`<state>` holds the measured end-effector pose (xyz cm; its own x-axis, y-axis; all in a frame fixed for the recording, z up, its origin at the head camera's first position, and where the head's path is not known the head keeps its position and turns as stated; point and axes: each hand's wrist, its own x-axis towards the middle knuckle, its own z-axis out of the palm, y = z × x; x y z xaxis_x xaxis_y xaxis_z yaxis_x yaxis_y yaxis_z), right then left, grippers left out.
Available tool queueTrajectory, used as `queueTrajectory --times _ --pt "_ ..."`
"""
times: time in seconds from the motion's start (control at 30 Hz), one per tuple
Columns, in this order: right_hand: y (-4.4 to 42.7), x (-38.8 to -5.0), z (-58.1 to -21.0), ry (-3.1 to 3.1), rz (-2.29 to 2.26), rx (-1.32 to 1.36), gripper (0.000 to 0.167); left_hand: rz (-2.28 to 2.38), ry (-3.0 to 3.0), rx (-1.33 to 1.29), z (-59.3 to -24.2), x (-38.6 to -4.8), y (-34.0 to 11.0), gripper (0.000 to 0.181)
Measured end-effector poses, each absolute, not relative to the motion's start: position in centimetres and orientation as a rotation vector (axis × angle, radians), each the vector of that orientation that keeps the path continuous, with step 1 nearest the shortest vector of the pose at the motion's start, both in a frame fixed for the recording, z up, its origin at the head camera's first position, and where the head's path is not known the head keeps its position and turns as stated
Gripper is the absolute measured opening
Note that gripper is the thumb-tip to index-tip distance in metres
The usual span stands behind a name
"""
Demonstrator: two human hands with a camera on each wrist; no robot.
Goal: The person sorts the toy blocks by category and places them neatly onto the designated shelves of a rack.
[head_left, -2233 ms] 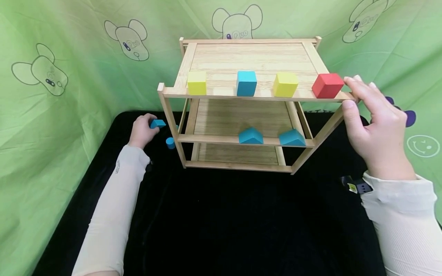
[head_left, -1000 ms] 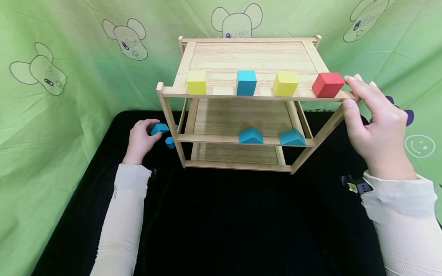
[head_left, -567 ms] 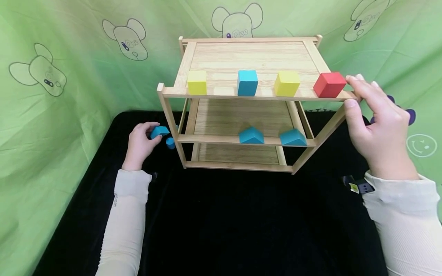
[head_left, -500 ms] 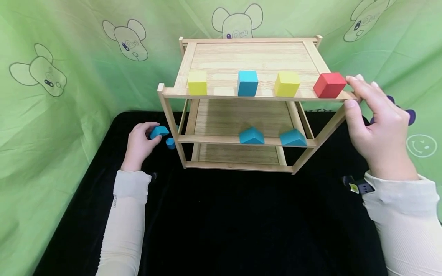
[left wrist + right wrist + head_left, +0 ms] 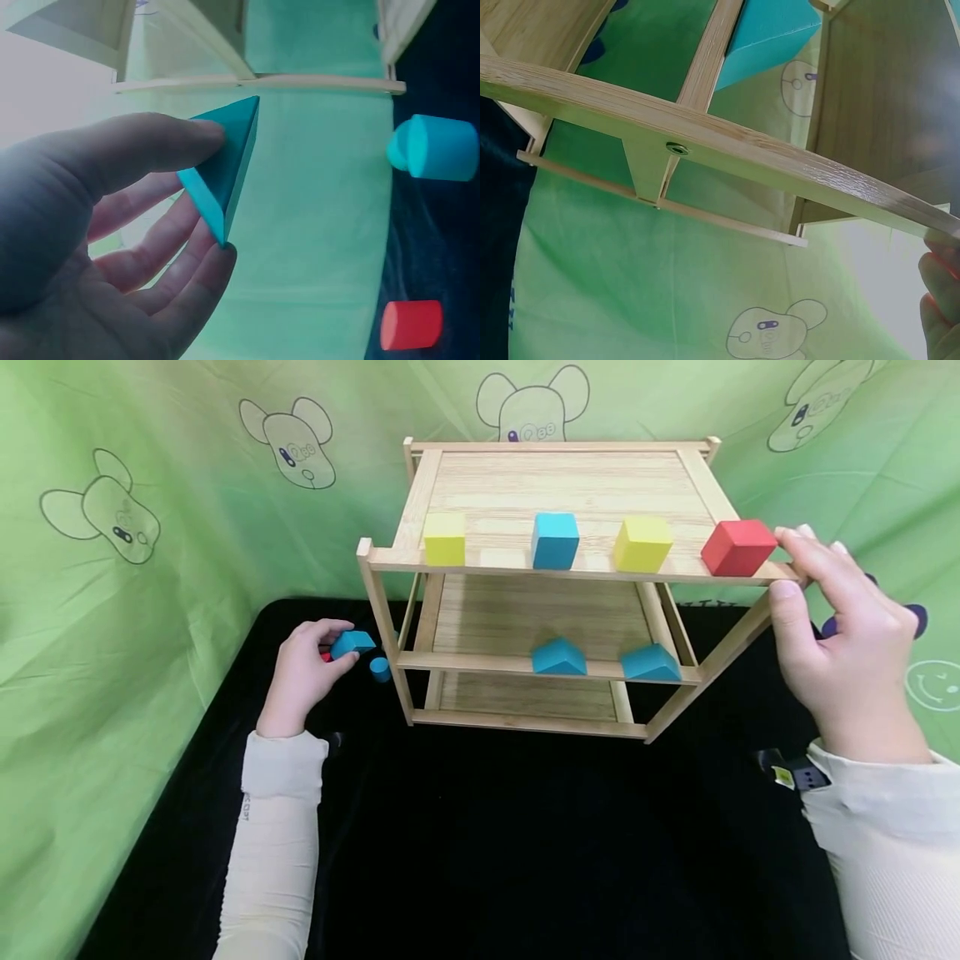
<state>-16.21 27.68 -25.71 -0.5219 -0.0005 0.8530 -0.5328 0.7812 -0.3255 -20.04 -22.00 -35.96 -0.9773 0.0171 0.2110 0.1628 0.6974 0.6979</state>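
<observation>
My left hand (image 5: 300, 668) pinches a blue triangular block (image 5: 352, 643) between thumb and fingers, left of a wooden shelf rack (image 5: 525, 667). The left wrist view shows the thumb on one face of the block (image 5: 232, 142) and fingertips beneath it. With thumb in front and fingers over the side, my right hand (image 5: 855, 635) grips the rack's upper front right corner, index fingertip close to a red cube (image 5: 738, 547). Along the same top edge stand a yellow cube (image 5: 445, 540), a blue cube (image 5: 555, 542) and another yellow cube (image 5: 642, 544).
Two blue triangular blocks, one central (image 5: 558, 657) and one further right (image 5: 651, 662), sit on the middle shelf's front edge. A blue cylinder (image 5: 380, 670) stands on the black cloth (image 5: 480, 843) by the rack's left leg. A red cylinder (image 5: 411, 325) lies near the left hand.
My left hand has drawn back slightly with the blue triangular block, and a red piece now shows behind it. My right hand keeps its place on the rack. The head view has shifted slightly.
</observation>
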Motion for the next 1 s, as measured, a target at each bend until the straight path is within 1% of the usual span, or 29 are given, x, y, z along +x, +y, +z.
queueTrajectory --times 0.53,1.0 --pt "27.7 -16.2 -25.7 -2.017 0.732 0.396 0.039 -1.168 -2.715 -0.235 -33.5 -18.1 -22.3 0.038" --pt "27.7 -16.3 -25.7 -2.022 0.722 0.403 0.039 -1.163 -2.675 -0.371 -31.7 -16.2 -22.3 0.039"
